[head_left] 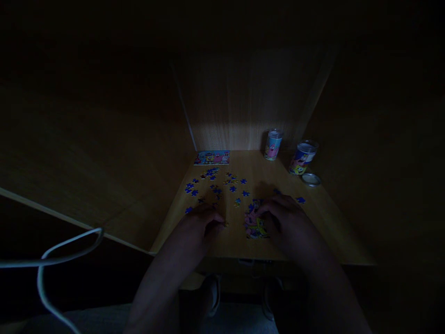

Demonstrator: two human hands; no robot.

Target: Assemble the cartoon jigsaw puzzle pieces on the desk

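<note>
The scene is very dark. My left hand (205,220) rests on the wooden desk (323,222) with its fingers curled, the tips at a small puzzle piece (225,224). My right hand (283,215) lies on the right edge of a partly joined cartoon puzzle patch (254,225), fingers bent down onto it. Several loose blue puzzle pieces (212,188) are scattered on the desk beyond both hands. Whether either hand grips a piece is hidden by the dark.
A cartoon picture card (212,157) lies at the desk's back. Two printed tins (273,144) (302,157) stand at the back right, a round lid (310,179) beside them. Wooden partition walls enclose the desk. A white cable (52,260) loops at the lower left.
</note>
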